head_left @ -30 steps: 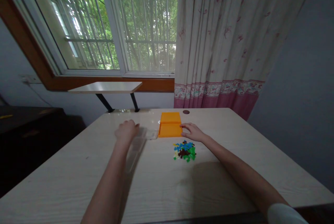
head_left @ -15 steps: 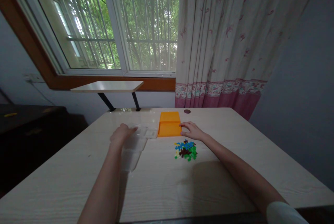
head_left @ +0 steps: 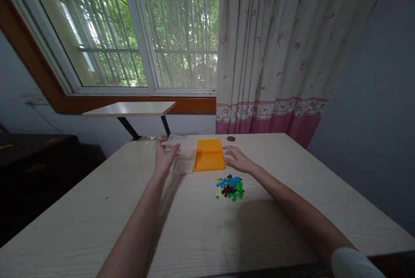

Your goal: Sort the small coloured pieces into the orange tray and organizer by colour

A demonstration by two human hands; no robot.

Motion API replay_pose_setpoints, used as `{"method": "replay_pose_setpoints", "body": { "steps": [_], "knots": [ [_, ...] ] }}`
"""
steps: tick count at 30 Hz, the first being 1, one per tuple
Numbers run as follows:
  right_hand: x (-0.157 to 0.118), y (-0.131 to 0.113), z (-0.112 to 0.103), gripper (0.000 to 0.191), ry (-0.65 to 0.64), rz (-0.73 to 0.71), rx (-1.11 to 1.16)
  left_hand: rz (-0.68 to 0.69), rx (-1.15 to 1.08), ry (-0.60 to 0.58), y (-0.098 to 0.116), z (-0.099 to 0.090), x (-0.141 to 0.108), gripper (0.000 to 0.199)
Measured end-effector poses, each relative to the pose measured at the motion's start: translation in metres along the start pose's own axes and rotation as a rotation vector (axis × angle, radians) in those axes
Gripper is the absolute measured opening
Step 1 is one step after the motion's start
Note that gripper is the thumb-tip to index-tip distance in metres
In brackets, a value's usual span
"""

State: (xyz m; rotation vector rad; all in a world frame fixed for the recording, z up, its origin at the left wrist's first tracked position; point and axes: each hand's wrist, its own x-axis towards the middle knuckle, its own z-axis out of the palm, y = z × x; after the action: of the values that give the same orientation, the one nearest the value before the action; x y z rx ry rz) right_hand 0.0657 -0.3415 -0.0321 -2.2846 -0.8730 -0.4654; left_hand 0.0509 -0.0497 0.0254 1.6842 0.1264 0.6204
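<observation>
An orange tray with a raised back part lies near the table's far edge. My right hand is at its right side, fingers apart and fingertips by the rim, holding nothing. Left of the tray, my left hand grips a clear plastic piece, tilted up between thumb and fingers. Beneath it, another clear plastic container rests beside the tray. A loose pile of small blue, green, brown and yellow pieces sits in front of the tray.
At the back left a small raised shelf stands on black legs. A round hole is set in the table near its far edge. Behind are a barred window and a long curtain.
My left hand has moved right and away from me, lifting a clear plastic piece from the table's left towards the tray. My right hand has stayed beside the tray.
</observation>
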Motion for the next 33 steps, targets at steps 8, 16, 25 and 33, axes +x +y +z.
{"method": "replay_pose_setpoints", "body": {
  "steps": [8, 16, 25, 33],
  "knots": [
    [0.006, -0.044, -0.001, 0.078, 0.071, -0.219, -0.036, -0.231, -0.506, -0.407, -0.003, 0.065, -0.06, 0.054],
    [0.005, -0.036, -0.001, 0.036, 0.172, -0.151, 0.019, -0.248, -0.672, -0.687, -0.01, 0.063, -0.063, 0.055],
    [0.009, -0.046, -0.004, 0.029, 0.183, -0.186, -0.02, -0.178, -0.507, -0.368, -0.016, 0.076, -0.066, 0.052],
    [0.006, -0.049, 0.002, 0.023, 0.103, -0.146, -0.029, -0.056, -0.375, -0.322, 0.001, 0.072, -0.076, 0.049]
  ]
}}
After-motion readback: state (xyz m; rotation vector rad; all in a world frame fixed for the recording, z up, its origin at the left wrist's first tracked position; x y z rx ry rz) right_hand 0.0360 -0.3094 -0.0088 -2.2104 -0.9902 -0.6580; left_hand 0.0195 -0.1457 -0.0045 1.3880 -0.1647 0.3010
